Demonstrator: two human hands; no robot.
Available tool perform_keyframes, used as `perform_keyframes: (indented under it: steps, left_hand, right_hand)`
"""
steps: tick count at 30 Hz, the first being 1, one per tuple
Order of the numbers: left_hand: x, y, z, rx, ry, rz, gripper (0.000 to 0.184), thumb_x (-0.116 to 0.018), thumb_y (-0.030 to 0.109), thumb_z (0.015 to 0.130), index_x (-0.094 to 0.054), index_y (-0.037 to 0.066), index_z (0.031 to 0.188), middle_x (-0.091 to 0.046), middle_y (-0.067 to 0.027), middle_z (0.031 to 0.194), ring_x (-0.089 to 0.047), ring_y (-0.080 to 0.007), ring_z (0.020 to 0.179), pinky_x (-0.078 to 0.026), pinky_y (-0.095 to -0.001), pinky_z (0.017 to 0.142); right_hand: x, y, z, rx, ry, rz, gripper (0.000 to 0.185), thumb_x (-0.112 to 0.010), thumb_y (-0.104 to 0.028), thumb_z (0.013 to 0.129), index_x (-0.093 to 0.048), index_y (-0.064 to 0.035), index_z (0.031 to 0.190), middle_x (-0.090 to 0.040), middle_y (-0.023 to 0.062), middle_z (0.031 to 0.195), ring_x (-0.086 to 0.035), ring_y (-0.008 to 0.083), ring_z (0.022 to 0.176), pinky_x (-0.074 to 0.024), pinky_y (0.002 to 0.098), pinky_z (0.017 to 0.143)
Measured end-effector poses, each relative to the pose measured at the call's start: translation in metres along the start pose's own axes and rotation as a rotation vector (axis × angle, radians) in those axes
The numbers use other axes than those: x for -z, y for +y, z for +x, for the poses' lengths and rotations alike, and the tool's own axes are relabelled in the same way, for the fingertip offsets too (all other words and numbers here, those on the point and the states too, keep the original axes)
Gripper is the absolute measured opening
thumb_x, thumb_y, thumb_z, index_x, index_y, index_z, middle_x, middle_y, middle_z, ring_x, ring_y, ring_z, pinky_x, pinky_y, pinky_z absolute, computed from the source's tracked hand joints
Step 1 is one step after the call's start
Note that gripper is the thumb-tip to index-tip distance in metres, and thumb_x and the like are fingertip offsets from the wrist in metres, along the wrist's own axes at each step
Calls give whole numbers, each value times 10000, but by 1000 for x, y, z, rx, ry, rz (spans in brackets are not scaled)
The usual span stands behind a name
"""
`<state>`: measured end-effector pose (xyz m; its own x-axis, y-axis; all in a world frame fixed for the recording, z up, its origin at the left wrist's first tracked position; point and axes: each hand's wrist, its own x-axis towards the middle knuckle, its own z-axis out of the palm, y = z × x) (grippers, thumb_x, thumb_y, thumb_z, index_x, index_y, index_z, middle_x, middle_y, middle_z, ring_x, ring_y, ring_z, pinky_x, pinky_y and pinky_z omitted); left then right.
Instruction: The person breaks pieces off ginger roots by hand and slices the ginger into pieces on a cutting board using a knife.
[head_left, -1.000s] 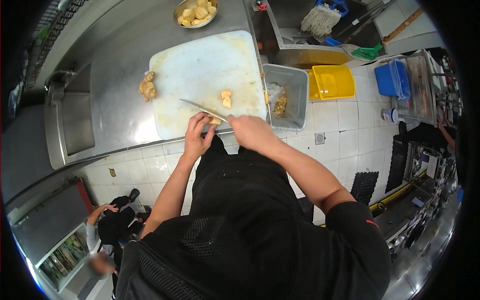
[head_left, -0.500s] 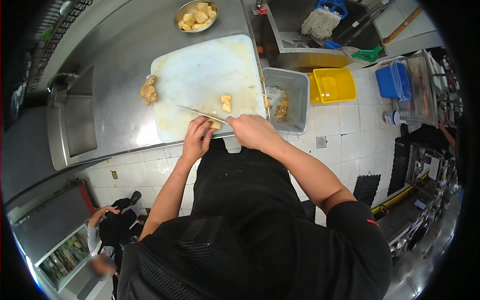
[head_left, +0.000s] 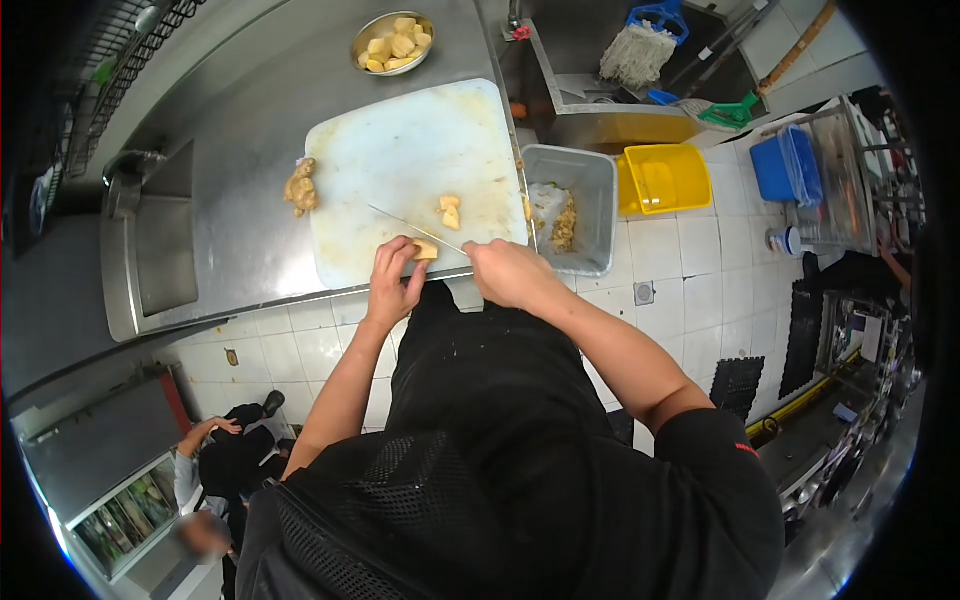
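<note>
My left hand (head_left: 393,285) has its fingertips and thumb closed round a block of peeled ginger (head_left: 427,251) at the near edge of the white cutting board (head_left: 400,135). Gripped by its handle in my right hand (head_left: 512,274) is a knife (head_left: 418,227). The blade points up and left, lying just beyond the block; whether it touches cannot be made out. Small pieces of peeled ginger (head_left: 450,213) lie on the board past the blade. An unpeeled ginger root (head_left: 300,188) rests at the board's left edge.
A metal bowl (head_left: 374,27) of peeled ginger chunks stands behind the board. Right of the counter are a grey bin (head_left: 601,205) with scraps and a yellow container (head_left: 692,172). A sink (head_left: 165,240) is at left. Another person (head_left: 232,455) is at lower left.
The knife and my right hand have shifted slightly right, away from the ginger block, which shows more fully now. My left hand keeps its hold. The whole view has dipped slightly.
</note>
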<state>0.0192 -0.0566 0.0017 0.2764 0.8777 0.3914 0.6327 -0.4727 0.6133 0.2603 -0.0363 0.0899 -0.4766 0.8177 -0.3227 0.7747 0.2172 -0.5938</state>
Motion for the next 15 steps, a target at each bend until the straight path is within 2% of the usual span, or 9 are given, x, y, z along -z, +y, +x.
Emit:
perform_keyframes:
  steps: [2, 9, 11, 15]
  left_hand:
    - [-1, 3, 1, 30, 0, -6, 286, -736, 41, 847, -637, 25, 1115, -606, -158, 1183, -584, -368, 1099, -495, -438, 939]
    - [-2, 4, 1, 40, -25, 26, 294, -730, 60, 855, -649, 37, 1138, -592, -163, 1171, -581, -363, 1092, -496, -432, 930]
    - [-2, 4, -1, 43, -28, 21, 301, -731, 62, 855, -645, 38, 1143, -590, -166, 1169, -578, -365, 1101, -495, -436, 933]
    - [1, 8, -1, 68, -18, -15, 333, -744, 57, 845, -596, 24, 1142, -587, -180, 1196, -578, -377, 1113, -489, -438, 948]
  right_hand:
    - [1, -5, -16, 0, 38, 29, 266, -515, -102, 935, -667, -26, 1139, -704, 258, 812, -701, 439, 799, -551, 539, 735]
    - [-4, -12, -17, -61, 27, 27, 265, -502, -105, 944, -669, -28, 1136, -704, 265, 825, -698, 442, 799, -548, 539, 731]
    - [-15, -5, 7, -96, 16, 115, 267, -556, -69, 879, -682, -29, 1110, -710, 261, 889, -702, 425, 911, -552, 523, 804]
    - [-26, 14, 30, -43, -15, 254, 247, -547, -97, 895, -677, -17, 1089, -706, 265, 890, -687, 431, 954, -544, 516, 824]
